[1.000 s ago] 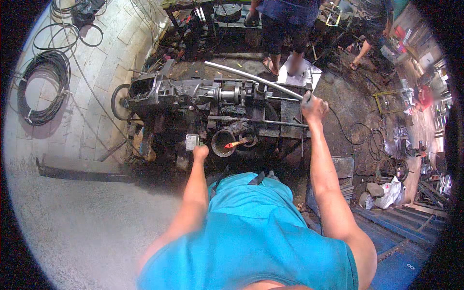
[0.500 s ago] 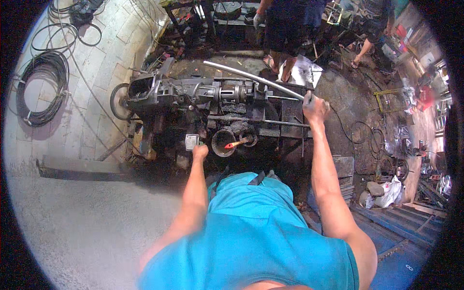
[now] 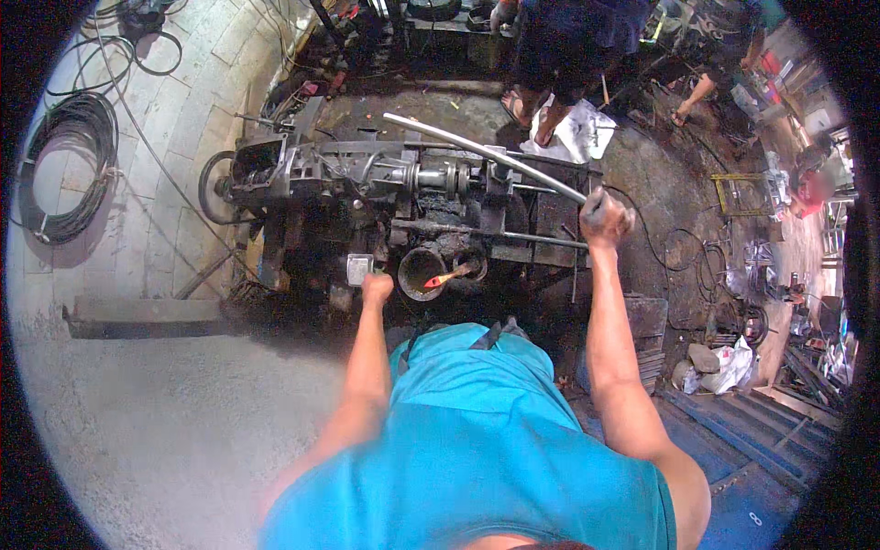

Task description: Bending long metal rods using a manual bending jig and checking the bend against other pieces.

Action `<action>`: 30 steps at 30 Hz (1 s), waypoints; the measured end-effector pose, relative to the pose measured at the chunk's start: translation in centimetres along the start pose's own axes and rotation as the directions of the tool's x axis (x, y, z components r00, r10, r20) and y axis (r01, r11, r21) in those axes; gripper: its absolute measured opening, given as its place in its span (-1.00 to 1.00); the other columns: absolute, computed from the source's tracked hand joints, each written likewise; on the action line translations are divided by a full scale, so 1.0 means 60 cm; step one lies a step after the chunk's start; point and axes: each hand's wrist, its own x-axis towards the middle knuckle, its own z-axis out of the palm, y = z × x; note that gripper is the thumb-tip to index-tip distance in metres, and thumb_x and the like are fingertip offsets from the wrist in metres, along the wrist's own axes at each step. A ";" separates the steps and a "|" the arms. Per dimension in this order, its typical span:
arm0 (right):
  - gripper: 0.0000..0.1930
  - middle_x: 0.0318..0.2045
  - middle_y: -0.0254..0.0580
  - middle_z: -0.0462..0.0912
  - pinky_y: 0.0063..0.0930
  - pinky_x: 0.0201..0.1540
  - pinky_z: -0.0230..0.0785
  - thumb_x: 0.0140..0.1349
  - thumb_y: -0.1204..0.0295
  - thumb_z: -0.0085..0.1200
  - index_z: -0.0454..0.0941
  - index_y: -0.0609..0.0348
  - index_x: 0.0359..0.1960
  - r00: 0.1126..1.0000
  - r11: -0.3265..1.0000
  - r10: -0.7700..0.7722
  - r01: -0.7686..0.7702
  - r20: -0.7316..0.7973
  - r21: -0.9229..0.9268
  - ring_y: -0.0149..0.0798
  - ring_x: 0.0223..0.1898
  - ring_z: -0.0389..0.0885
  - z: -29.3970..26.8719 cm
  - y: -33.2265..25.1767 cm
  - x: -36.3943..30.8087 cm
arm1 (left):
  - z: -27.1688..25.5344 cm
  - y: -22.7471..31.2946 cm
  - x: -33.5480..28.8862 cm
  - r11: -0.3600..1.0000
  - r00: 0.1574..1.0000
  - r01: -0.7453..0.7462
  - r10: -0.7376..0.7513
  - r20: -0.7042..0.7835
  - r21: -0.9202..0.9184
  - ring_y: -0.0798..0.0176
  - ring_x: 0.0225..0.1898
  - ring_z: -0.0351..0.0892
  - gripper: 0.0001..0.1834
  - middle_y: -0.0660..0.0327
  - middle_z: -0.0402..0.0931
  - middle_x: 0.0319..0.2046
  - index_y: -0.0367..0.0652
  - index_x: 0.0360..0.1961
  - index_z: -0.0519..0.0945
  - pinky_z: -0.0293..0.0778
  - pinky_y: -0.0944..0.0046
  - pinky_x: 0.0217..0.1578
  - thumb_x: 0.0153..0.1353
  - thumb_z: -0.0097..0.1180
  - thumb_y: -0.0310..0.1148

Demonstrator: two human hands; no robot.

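Note:
A long, pale metal pipe (image 3: pixel 486 151) slants over a greasy machine, from its far side down to the right. My right hand (image 3: pixel 607 218) is closed round the pipe's near end, with the arm stretched forward. Beside a small, pale, square-faced box (image 3: pixel 359 269) at the machine's front, my left hand (image 3: pixel 377 289) is closed in a fist; what lies inside it is hidden. The machine's shiny round spindle part (image 3: pixel 438 177) sits under the pipe. Right of my left hand stands a round metal can (image 3: pixel 422 273), with a red-and-yellow-handled brush (image 3: pixel 447 276) lying across it.
Coiled black cable (image 3: pixel 69 170) lies on the pale tiles at left. A wheel (image 3: pixel 218 188) stands at the machine's left end. Beyond the machine are another person's legs and sandaled feet (image 3: pixel 522 105). A second person's foot (image 3: pixel 680 112) shows at far right. A white sack (image 3: pixel 729 362) lies at right.
My right hand and the pipe's near end have moved slightly right and toward me. The spindle part shows a different face. My left hand stays by the square-faced box. The whole view has shifted a little.

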 end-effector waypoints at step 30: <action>-0.72 -0.67 -0.11 0.56 -0.16 -0.43 0.27 0.15 0.31 -0.10 0.51 0.08 -0.67 0.988 0.993 -0.092 0.082 -0.121 -0.081 -0.09 -0.58 0.55 -0.001 0.019 -0.004 | -0.043 0.128 -0.118 0.920 0.924 0.377 -0.364 0.122 -0.108 -0.24 0.03 0.43 -0.39 -0.18 0.49 -0.06 -0.26 -0.08 0.54 0.34 -0.10 0.03 0.29 -0.26 0.10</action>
